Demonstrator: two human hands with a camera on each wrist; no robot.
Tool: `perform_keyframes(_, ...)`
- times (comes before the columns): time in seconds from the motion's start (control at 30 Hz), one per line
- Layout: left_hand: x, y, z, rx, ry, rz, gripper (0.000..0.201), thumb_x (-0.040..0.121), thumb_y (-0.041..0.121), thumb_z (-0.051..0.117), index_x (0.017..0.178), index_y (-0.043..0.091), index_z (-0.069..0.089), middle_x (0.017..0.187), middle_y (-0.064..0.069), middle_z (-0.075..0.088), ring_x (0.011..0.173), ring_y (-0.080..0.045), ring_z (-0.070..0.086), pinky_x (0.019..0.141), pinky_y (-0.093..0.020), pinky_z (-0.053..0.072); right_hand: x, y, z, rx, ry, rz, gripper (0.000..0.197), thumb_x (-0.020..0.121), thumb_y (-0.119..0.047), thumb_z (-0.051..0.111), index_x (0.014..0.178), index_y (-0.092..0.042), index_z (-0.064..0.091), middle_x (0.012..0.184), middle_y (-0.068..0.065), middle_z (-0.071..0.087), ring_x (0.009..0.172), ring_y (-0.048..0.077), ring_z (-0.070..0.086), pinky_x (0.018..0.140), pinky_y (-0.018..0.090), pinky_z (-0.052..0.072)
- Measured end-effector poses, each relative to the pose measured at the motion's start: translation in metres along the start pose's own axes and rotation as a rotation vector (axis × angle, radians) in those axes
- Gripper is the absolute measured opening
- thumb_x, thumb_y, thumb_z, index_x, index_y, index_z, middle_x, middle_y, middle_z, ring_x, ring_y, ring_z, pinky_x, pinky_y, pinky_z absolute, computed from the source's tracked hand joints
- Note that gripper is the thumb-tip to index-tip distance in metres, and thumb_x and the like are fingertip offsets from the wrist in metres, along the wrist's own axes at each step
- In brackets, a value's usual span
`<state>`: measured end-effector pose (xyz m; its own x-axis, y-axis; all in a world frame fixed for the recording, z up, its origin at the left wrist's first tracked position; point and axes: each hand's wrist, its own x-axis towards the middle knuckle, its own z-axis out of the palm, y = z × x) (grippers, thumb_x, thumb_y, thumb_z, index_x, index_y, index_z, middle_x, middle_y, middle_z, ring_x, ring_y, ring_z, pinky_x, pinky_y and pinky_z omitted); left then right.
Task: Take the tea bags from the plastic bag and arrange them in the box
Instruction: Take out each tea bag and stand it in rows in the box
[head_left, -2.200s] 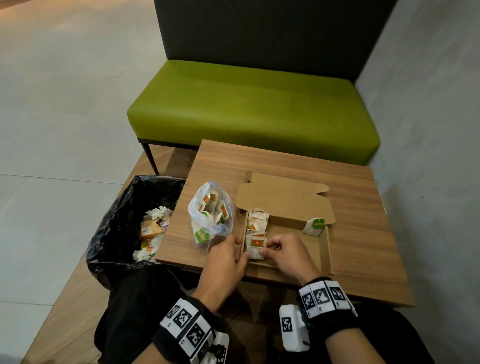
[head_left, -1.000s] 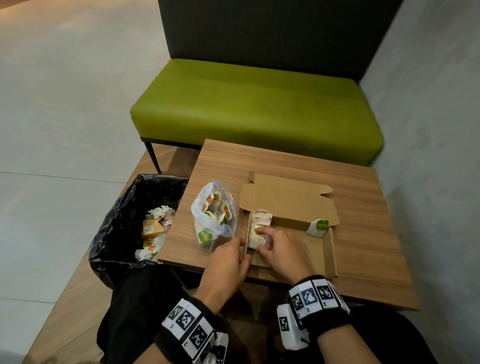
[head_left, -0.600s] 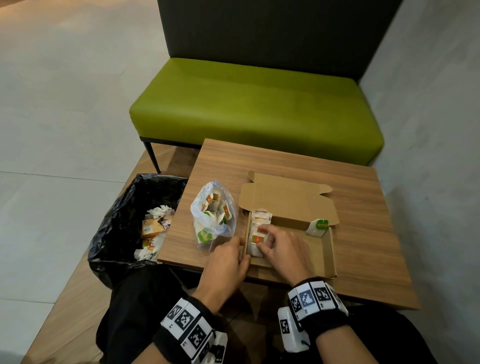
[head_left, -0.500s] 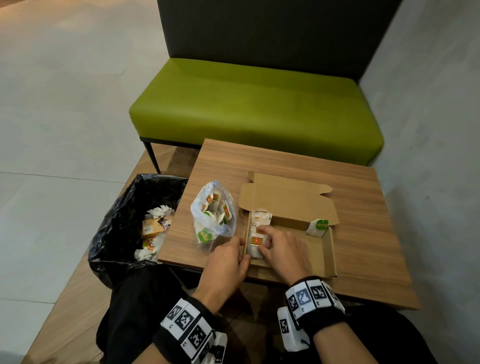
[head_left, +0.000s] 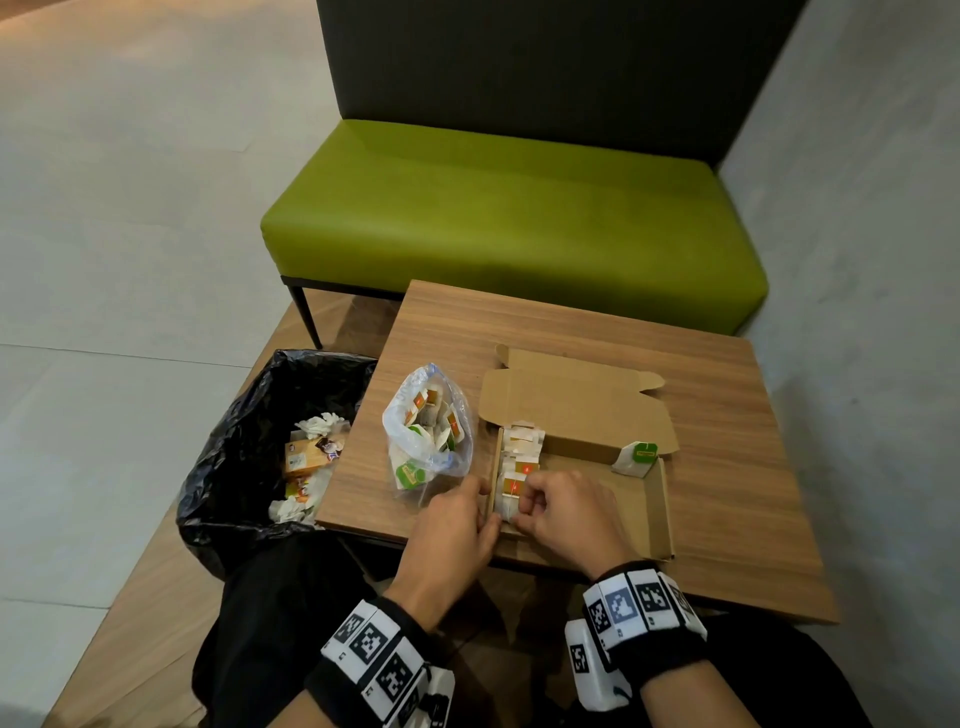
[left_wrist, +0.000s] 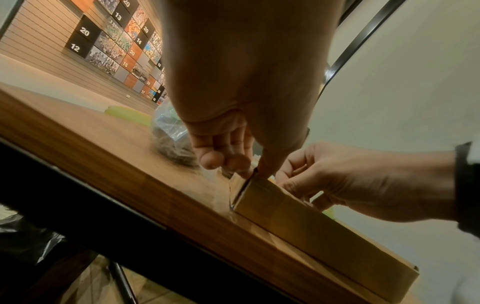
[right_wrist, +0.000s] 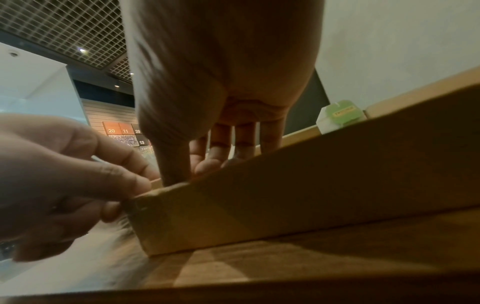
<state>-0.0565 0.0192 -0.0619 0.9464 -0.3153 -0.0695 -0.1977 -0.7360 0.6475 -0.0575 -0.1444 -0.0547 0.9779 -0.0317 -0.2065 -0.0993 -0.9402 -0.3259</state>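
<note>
**Tea bags into box, mid-placement**

Bench (head_left: 597, 332) centre frame. Open cardboard box (head_left: 657, 512) lower centre, plastic bag (head_left: 428, 431) just left of it. Left hand (head_left: 452, 525) grips the box's left wall. Right hand (head_left: 563, 514) fingers (head_left: 527, 501) pinch a tea bag (head_left: 511, 488) in the row at the box's left end.

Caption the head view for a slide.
Right hand sets a tea bag into the cardboard box while left hand steadies its corner; plastic bag alongside.

Right hand (head_left: 563, 514) covers nearest tea bag (head_left: 511, 491); grip on it unclear.
</note>
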Motion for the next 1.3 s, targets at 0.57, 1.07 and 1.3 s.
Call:
perform_keyframes(0.57,-0.001,-0.001,0.000,0.010,-0.002,-0.006,0.028,0.092,0.030,0.061,0.118,0.022,0.055,0.085,0.002,0.070,0.080,-0.011,0.067,0.075,-0.031,0.055,0.000,-0.001,0.002,0.070,0.062,0.020,0.015,0.086,-0.045,0.067,0.095,-0.034,0.068,0.079,-0.016,0.065,0.080,0.005,0.061,0.071,0.029,0.053)
perform_keyframes(1.07,0.035,-0.019,-0.067,0.284,0.455,-0.152,0.031,0.086,0.040,0.067,0.112,0.026,0.060,0.120,-0.004,0.050,0.106,-0.025,0.048,0.086,-0.042,0.042,0.005,-0.004,-0.021,0.259,0.397,0.092,0.010,0.089,-0.036,0.065,0.086,-0.029,0.071,0.072,-0.015,0.065,0.070,0.004,0.062,0.065,0.032,0.056)
perform_keyframes(1.3,0.040,-0.030,-0.079,0.081,0.263,-0.219,0.038,0.089,0.030,0.061,0.125,0.018,0.061,0.128,-0.004,0.060,0.113,-0.025,0.059,0.095,-0.041,0.047,0.022,-0.052,-0.023,0.186,0.273,-0.105,0.017,0.094,-0.038,0.058,0.107,-0.033,0.068,0.106,-0.013,0.053,0.102,0.005,0.043,0.063,0.017,0.032)
